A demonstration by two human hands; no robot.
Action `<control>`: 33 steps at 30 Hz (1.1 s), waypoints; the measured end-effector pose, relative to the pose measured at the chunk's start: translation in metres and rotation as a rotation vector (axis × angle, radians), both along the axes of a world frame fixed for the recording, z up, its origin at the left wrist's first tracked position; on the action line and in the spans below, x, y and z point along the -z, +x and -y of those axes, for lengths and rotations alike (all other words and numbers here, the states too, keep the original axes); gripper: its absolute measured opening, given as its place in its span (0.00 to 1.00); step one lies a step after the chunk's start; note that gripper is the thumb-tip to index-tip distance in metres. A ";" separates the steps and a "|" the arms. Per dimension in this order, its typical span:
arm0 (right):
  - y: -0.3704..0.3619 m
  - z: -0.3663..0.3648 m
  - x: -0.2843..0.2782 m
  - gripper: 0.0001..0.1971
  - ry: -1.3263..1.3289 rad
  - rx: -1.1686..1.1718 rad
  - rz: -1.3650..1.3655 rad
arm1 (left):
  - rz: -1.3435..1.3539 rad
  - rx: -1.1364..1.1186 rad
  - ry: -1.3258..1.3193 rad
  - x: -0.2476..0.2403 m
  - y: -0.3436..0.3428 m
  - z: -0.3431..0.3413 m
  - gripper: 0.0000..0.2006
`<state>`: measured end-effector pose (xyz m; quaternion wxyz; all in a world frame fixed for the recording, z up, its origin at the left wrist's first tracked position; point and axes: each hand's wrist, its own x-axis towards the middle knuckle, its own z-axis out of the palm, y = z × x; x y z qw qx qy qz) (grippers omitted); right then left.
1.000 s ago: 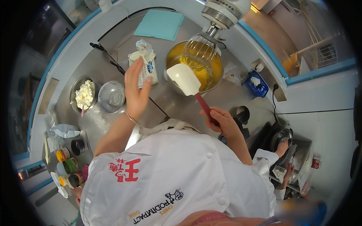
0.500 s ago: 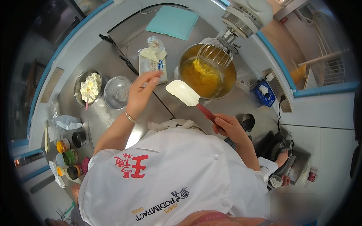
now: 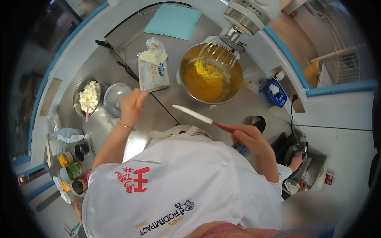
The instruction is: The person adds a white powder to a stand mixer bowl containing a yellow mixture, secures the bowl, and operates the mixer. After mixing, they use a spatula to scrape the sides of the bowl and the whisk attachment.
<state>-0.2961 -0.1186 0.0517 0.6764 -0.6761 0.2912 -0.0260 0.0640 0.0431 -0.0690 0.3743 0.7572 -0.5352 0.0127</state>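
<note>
We grip the red handle of a white-bladed spatula point(image 3: 198, 116) in our right hand point(image 3: 248, 137), blade level, pointing toward ten o'clock. Our left hand point(image 3: 133, 104) hangs loosely curled and empty over the steel surface point(image 3: 158, 115), below the carton point(image 3: 152, 73). At one o'clock, the mixer bowl point(image 3: 210, 75) holds glossy yellow batter.

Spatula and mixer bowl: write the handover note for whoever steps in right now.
Right hand grips the red handle of the white spatula, blade held clear of the mixer bowl.
Left hand is free, just below the carton standing on the steel counter.
Done: yellow batter is in the bowl, whisk lowered into it.
Left: spatula has not touched the batter; the small bowl of white lumps sits unused at left.
</note>
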 end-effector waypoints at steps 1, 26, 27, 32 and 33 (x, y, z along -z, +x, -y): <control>-0.011 0.005 -0.011 0.14 -0.088 0.004 0.039 | -0.274 -0.096 0.094 -0.007 0.001 0.001 0.09; 0.068 0.115 -0.021 0.23 -1.539 -0.437 -0.855 | -1.496 0.084 -0.131 0.010 -0.042 0.198 0.29; 0.069 0.119 -0.013 0.25 -1.568 -0.452 -0.820 | -1.528 0.106 -0.122 0.012 -0.040 0.201 0.29; 0.063 0.138 0.031 0.33 -1.715 -0.490 -0.630 | -1.531 0.129 -0.038 0.018 -0.032 0.209 0.30; 0.063 0.138 0.038 0.32 -1.723 -0.475 -0.628 | -1.531 0.125 -0.039 0.018 -0.032 0.209 0.30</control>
